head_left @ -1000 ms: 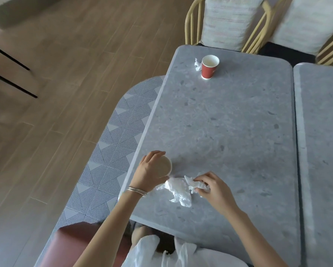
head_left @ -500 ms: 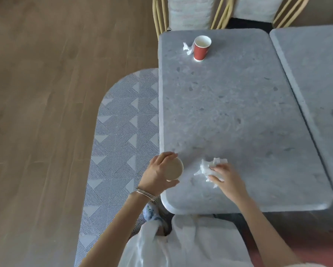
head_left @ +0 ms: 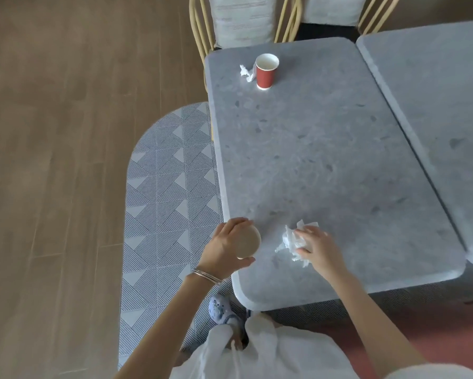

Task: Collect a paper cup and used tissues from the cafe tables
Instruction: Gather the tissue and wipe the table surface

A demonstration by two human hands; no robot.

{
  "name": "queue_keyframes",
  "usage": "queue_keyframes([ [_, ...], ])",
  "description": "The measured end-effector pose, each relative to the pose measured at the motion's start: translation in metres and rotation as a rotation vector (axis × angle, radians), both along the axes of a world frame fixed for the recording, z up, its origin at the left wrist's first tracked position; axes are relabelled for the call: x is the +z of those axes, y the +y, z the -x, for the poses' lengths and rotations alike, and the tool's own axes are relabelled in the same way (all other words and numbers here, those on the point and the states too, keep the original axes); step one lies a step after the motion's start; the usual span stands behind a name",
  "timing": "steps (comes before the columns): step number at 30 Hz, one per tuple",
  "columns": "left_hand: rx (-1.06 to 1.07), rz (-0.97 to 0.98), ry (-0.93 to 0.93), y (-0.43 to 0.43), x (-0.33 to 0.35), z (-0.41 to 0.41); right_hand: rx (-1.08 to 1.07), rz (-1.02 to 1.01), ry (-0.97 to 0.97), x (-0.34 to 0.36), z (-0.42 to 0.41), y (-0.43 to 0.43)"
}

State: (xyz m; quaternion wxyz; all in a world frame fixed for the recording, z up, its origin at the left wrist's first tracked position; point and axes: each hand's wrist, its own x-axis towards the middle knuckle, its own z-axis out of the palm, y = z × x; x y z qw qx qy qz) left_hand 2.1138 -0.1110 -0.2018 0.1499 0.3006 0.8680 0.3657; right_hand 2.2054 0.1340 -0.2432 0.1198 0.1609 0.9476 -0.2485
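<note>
My left hand grips a paper cup at the near left edge of the grey stone table; I see the cup's tan round end tilted toward the camera. My right hand is closed on a crumpled white tissue, which rests on the table just right of the cup. At the table's far left corner a red paper cup stands upright and open, with a second small crumpled tissue touching its left side.
A second grey table adjoins on the right. Two rattan chairs with pale cushions stand behind the far edge. A patterned grey rug and wooden floor lie to the left; my shoe is below the table corner.
The camera rose and turned, so the whole table shows. My right hand has bunched the spread tissue into a tighter wad. My left hand keeps its grip on the cup.
</note>
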Motion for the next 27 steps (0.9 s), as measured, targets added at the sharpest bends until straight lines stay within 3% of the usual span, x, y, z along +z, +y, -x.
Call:
queue_keyframes([
  [7,0.012,-0.001,-0.002,0.015,0.002,0.021,0.047,-0.126,-0.058,-0.019,0.014,-0.004],
  [13,-0.046,0.005,0.006,0.016,0.001,0.040,-0.075,-0.097,0.004,-0.013,0.014,-0.026],
  [18,-0.109,-0.022,0.006,0.008,-0.002,0.063,-0.221,-0.042,-0.012,-0.019,0.021,-0.050],
  [23,-0.262,-0.040,0.020,-0.012,-0.002,0.108,-0.375,-0.028,0.095,-0.004,0.046,-0.087],
  [27,-0.400,-0.026,0.049,-0.044,0.004,0.161,-0.607,0.036,-0.032,0.008,0.076,-0.129],
])
